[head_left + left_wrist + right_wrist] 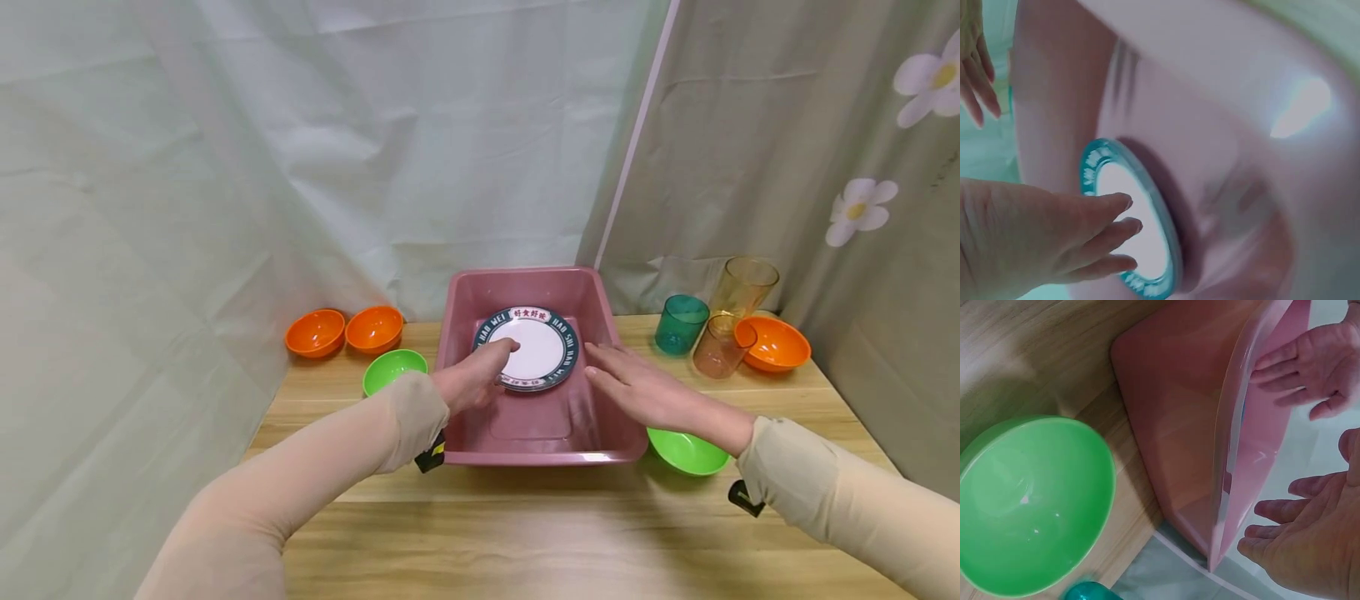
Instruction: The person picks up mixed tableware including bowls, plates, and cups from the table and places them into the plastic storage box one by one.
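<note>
A round plate (538, 350) with a white middle and a dark green lettered rim lies inside a pink plastic basin (540, 457). Over the basin's left side reaches my left hand (477, 375), its thumb overlapping the plate in the head view. The right wrist view shows that hand's palm with the fingers extended and nothing gripped. My right hand (637, 390) hovers at the basin's right rim, fingers straight and holding nothing. Below the right wrist, a light green bowl (688, 454) sits beside the basin, partly covered by the forearm.
Left of the basin stand two orange bowls (375, 330) and another green bowl (393, 367). At the right are a teal cup (681, 323), a pinkish cup (716, 354), a tall yellow cup (742, 283) and an orange bowl (783, 346). Curtains (450, 167) hang behind the wooden table (525, 542).
</note>
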Tool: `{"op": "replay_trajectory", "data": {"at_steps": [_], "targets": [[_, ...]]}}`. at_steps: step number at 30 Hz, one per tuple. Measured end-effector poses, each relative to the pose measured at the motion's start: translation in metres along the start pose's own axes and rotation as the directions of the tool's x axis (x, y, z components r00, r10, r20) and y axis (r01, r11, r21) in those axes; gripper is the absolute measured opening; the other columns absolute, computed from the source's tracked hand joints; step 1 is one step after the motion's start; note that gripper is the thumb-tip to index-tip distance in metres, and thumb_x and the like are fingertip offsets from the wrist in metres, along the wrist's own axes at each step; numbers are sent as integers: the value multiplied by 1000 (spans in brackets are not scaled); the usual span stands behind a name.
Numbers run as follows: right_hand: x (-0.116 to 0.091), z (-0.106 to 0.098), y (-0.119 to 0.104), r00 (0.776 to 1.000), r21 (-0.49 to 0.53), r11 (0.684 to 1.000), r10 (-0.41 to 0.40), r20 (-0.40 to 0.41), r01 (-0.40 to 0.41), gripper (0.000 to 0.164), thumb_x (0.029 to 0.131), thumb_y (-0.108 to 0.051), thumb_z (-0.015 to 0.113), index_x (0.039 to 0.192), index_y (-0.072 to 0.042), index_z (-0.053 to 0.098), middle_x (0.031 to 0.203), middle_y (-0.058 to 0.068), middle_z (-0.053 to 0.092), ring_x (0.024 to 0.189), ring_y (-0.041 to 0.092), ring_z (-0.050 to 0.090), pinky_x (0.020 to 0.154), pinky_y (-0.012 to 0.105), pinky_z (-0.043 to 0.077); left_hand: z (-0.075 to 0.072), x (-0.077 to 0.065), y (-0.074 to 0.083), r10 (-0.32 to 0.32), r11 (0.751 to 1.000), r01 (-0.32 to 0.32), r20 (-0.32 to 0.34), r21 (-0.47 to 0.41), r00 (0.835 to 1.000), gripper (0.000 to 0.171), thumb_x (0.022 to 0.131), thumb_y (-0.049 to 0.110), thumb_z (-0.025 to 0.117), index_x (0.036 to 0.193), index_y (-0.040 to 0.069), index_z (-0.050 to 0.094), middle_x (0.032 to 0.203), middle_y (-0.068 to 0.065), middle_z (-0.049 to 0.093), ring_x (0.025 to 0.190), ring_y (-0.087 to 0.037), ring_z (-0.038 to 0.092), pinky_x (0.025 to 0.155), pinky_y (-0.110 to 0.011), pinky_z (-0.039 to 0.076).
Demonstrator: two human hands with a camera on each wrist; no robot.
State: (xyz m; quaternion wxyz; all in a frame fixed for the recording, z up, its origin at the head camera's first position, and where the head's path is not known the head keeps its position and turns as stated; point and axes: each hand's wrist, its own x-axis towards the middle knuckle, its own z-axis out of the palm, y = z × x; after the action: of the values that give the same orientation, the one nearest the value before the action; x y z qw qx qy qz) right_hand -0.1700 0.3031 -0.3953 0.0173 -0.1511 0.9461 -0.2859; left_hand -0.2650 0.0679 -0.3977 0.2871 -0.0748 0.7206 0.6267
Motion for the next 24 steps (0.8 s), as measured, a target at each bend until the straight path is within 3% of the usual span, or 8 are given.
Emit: {"op": "replay_trajectory", "data": {"at_steps": [3,6,9,14,17,19,21,24], "targets": [[-2,-2,2,1000,-3,1000,5,0,-5,64,110,-44,39,158,-2,35,162,21,33,149,50,21,118,64,19,-1,-4,7,121,960,-126,34,249,992,66,106,29,44,161,0,24,171,-12,7,156,-27,7,125,-44,14],[-3,-5,3,1000,-12,1000,9,-1,-9,65,110,-46,39,159,-3,34,163,20,32,149,50,20,118,65,19,-5,-10,15,233,843,-245,86,478,969,74,106,35,43,163,0,13,171,-13,9,156,-24,6,125,-39,10],[-5,-8,4,1000,-33,999,9,-9,-10,65,110,-46,40,159,-4,34,163,19,32,149,51,20,117,67,19,-12,-18,22,309,687,-337,161,644,937,75,107,42,40,164,3,10,171,-14,10,157,-26,4,125,-42,9],[-10,-13,5,1000,-80,997,-2,-26,0,66,109,-47,43,158,-3,36,161,24,34,148,54,21,116,68,19,-30,-33,25,416,355,-454,297,817,860,76,107,52,39,166,13,11,170,-17,5,156,-33,9,125,-48,13],[-14,-16,6,1000,-134,991,-6,-27,2,69,108,-50,44,159,-4,35,161,25,33,148,53,19,118,66,15,-39,-42,22,454,149,-455,348,878,820,79,104,60,38,166,19,11,171,-15,4,155,-36,11,124,-53,12],[-17,-19,7,1000,-187,982,-5,-23,1,72,106,-54,43,160,-7,34,162,24,32,150,52,16,120,64,13,-44,-47,18,473,31,-440,375,897,797,81,103,65,37,166,21,12,171,-14,5,156,-37,10,124,-56,8],[-21,-21,8,1000,-234,972,-6,-18,1,75,105,-59,43,161,-10,33,162,24,31,151,50,14,120,64,10,-48,-53,13,480,-58,-415,390,908,786,82,102,68,35,166,23,12,172,-12,4,156,-36,9,123,-58,5],[-27,-22,9,1000,-290,957,-14,-10,11,81,102,-65,44,162,-12,31,164,22,29,152,49,11,120,64,6,-55,-61,5,488,-148,-400,418,905,766,82,101,70,33,166,24,14,172,-11,4,156,-36,9,123,-58,1]]}}
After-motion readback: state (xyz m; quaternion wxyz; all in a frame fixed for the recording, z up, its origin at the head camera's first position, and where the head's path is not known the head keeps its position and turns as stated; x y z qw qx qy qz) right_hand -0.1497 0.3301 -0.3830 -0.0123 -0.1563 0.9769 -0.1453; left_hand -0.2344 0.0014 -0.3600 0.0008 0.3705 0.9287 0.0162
